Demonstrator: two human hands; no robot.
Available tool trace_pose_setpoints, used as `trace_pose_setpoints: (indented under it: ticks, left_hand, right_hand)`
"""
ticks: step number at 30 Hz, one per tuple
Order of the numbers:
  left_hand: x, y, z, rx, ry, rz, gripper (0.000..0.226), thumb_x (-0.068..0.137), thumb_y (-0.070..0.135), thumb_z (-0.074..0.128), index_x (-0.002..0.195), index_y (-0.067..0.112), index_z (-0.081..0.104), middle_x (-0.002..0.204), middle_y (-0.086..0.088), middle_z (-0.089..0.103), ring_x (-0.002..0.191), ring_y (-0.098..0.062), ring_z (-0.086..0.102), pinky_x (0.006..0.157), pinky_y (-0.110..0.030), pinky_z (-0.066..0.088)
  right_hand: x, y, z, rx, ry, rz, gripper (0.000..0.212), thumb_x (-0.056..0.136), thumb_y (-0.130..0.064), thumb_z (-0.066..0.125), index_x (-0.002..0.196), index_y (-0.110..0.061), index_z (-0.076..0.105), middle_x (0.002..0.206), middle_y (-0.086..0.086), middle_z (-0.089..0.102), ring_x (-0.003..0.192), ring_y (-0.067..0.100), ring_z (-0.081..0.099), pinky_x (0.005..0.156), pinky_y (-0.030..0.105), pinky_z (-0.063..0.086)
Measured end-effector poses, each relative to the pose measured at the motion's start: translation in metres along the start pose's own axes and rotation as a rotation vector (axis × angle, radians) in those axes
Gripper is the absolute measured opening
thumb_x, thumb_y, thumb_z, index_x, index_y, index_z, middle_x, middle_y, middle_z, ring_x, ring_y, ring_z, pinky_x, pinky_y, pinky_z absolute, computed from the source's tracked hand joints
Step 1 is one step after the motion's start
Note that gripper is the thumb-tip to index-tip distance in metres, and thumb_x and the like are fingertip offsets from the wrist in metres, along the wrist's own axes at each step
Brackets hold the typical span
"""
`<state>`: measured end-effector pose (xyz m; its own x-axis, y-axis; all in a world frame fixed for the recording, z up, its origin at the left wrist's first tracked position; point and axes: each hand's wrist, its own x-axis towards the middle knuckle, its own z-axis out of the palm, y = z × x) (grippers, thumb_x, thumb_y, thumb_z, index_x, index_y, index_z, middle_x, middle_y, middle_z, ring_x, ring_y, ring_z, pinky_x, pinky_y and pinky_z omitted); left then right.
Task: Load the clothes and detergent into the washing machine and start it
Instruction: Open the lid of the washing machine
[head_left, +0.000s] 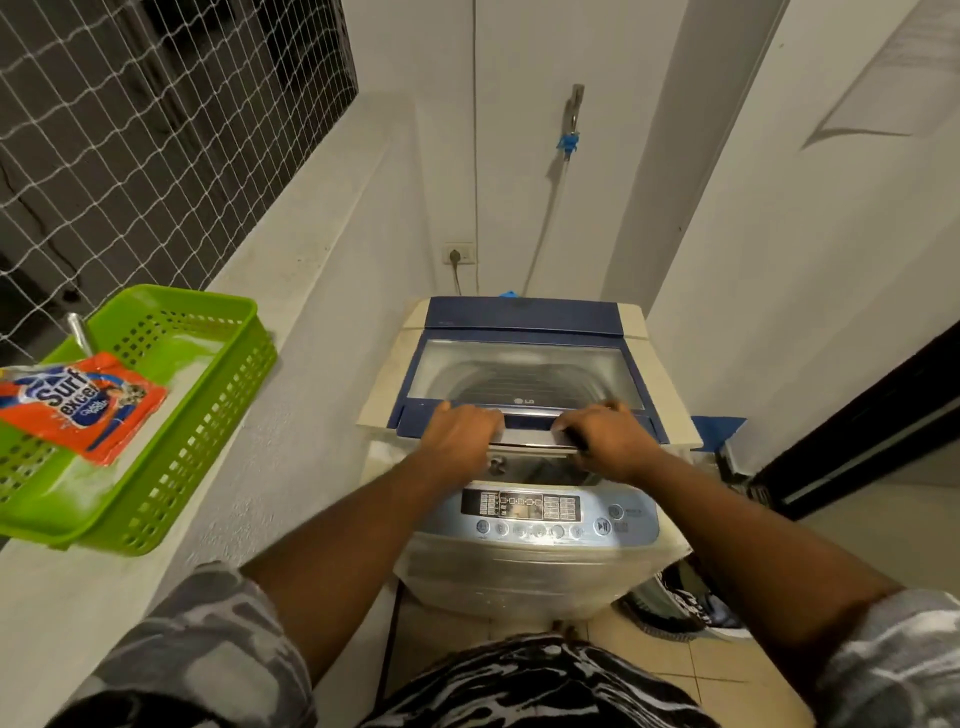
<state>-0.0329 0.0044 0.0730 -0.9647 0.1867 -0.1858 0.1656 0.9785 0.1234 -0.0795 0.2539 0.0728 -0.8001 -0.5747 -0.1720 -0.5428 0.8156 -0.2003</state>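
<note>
Washer (524, 551) stands before us, its lid (519, 364) tilted slightly up at the front edge. Our left hand (460, 434) and right hand (605, 441) curl fingers around that edge. Detergent (83, 402) lies in the green basket (208, 374) at left.

On your left, a green plastic basket (171, 415) sits on the white ledge (291, 291), under netted window grilles (130, 130). Straight ahead: wall socket (459, 254) with a plug in it, tap (574, 111) wrapped in blue tape, hose (545, 228) hanging below. Tiled floor (727, 660) at lower right.
</note>
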Motion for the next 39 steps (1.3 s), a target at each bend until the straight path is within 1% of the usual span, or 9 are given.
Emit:
trace_pose_setpoints:
  ticks: [4, 8, 12, 16, 20, 26, 32, 35, 39]
  left_hand:
    - [0.016, -0.007, -0.044, -0.035, 0.067, -0.016, 0.030, 0.090, 0.028, 0.080, 0.112, 0.039, 0.064, 0.108, 0.012, 0.069, 0.099, -0.015, 0.059, 0.106, -0.041, 0.037]
    - [0.033, -0.016, -0.091, -0.057, 0.078, -0.011, 0.045, 0.091, 0.032, 0.081, 0.132, 0.038, 0.063, 0.131, 0.007, 0.069, 0.121, -0.023, 0.061, 0.109, -0.041, 0.042]
    - [0.053, -0.027, -0.136, -0.139, 0.178, 0.003, 0.062, 0.084, 0.031, 0.087, 0.139, 0.042, 0.060, 0.135, 0.010, 0.067, 0.119, -0.018, 0.063, 0.102, -0.042, 0.053]
    - [0.075, -0.034, -0.168, -0.077, 0.378, -0.012, 0.062, 0.082, 0.037, 0.089, 0.138, 0.040, 0.064, 0.131, 0.008, 0.069, 0.118, -0.020, 0.063, 0.095, -0.042, 0.056]
    - [0.103, -0.038, -0.183, -0.052, 0.532, -0.077, 0.057, 0.090, 0.036, 0.083, 0.143, 0.040, 0.064, 0.132, 0.006, 0.069, 0.119, -0.022, 0.064, 0.093, -0.037, 0.055]
    - [0.143, -0.039, -0.207, 0.083, 0.509, -0.162, 0.052, 0.102, 0.033, 0.070, 0.151, 0.038, 0.054, 0.131, 0.000, 0.072, 0.112, -0.026, 0.069, 0.086, -0.036, 0.055]
    - [0.175, -0.042, -0.218, 0.198, 0.458, -0.146, 0.053, 0.106, 0.029, 0.062, 0.157, 0.031, 0.045, 0.133, -0.004, 0.069, 0.114, -0.029, 0.067, 0.090, -0.042, 0.059]
    - [0.192, -0.046, -0.216, 0.232, 0.391, -0.125, 0.071, 0.104, 0.021, 0.064, 0.165, 0.025, 0.028, 0.155, -0.004, 0.053, 0.134, -0.030, 0.057, 0.098, -0.046, 0.057]
    - [0.212, -0.058, -0.213, 0.257, 0.269, -0.125, 0.103, 0.095, 0.005, 0.070, 0.170, 0.024, 0.002, 0.179, 0.000, 0.009, 0.162, -0.029, 0.021, 0.120, -0.054, 0.043]
  right_hand:
    - [0.015, 0.011, -0.045, 0.047, 0.012, -0.003, 0.041, 0.090, -0.032, 0.078, 0.129, -0.038, 0.066, 0.121, -0.009, 0.074, 0.115, 0.017, 0.066, 0.119, 0.047, 0.037]
    - [0.027, 0.024, -0.092, 0.164, 0.081, -0.041, 0.045, 0.090, -0.037, 0.080, 0.133, -0.035, 0.068, 0.129, -0.010, 0.074, 0.111, 0.012, 0.068, 0.104, 0.039, 0.056]
    - [0.044, 0.038, -0.130, 0.243, 0.201, -0.059, 0.042, 0.093, -0.039, 0.078, 0.133, -0.028, 0.070, 0.130, -0.005, 0.074, 0.113, 0.017, 0.069, 0.101, 0.038, 0.056]
    - [0.070, 0.054, -0.156, 0.227, 0.440, -0.026, 0.034, 0.090, -0.036, 0.081, 0.122, -0.029, 0.075, 0.118, -0.003, 0.077, 0.106, 0.021, 0.071, 0.095, 0.046, 0.057]
    - [0.096, 0.059, -0.162, 0.019, 0.634, 0.092, 0.035, 0.104, -0.046, 0.060, 0.134, -0.031, 0.067, 0.126, -0.002, 0.075, 0.111, 0.026, 0.070, 0.098, 0.047, 0.051]
    - [0.128, 0.064, -0.181, -0.183, 0.554, 0.181, 0.049, 0.113, -0.040, 0.038, 0.161, -0.027, 0.037, 0.163, 0.001, 0.049, 0.154, 0.028, 0.039, 0.123, 0.055, 0.028]
    - [0.151, 0.068, -0.198, -0.352, 0.507, 0.235, 0.056, 0.110, -0.041, 0.045, 0.161, -0.021, 0.035, 0.152, 0.002, 0.059, 0.135, 0.032, 0.049, 0.108, 0.049, 0.037]
    - [0.165, 0.069, -0.206, -0.368, 0.483, 0.271, 0.052, 0.109, -0.040, 0.048, 0.157, -0.021, 0.040, 0.148, 0.002, 0.062, 0.132, 0.031, 0.053, 0.109, 0.047, 0.037]
    - [0.182, 0.069, -0.213, -0.353, 0.471, 0.316, 0.047, 0.109, -0.038, 0.048, 0.153, -0.022, 0.046, 0.138, 0.001, 0.068, 0.126, 0.029, 0.057, 0.106, 0.045, 0.039]
